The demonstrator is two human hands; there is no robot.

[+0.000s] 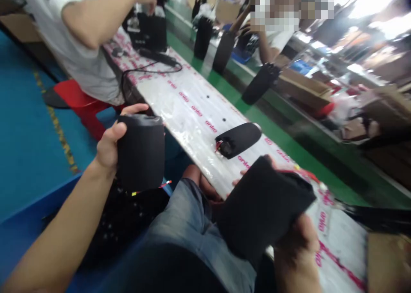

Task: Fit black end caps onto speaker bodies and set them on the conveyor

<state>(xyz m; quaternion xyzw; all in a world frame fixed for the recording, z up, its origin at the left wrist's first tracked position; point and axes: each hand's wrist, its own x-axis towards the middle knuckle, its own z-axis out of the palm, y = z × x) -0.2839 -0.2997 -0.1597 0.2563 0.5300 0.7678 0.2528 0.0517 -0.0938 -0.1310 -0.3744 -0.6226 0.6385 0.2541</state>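
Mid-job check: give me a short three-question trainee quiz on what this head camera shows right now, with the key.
1. True or false: the left hand is gripping a black cylinder.
2. Multiple choice: what lies on the film-covered table between the hands?
A) a black oval part with red wire at one end
B) a pair of scissors
C) a white mug
3. Short answer: the right hand holds a second black cylinder. What colour is the wire at its upper edge?

Key: 1. True. 2. A. 3. Red.
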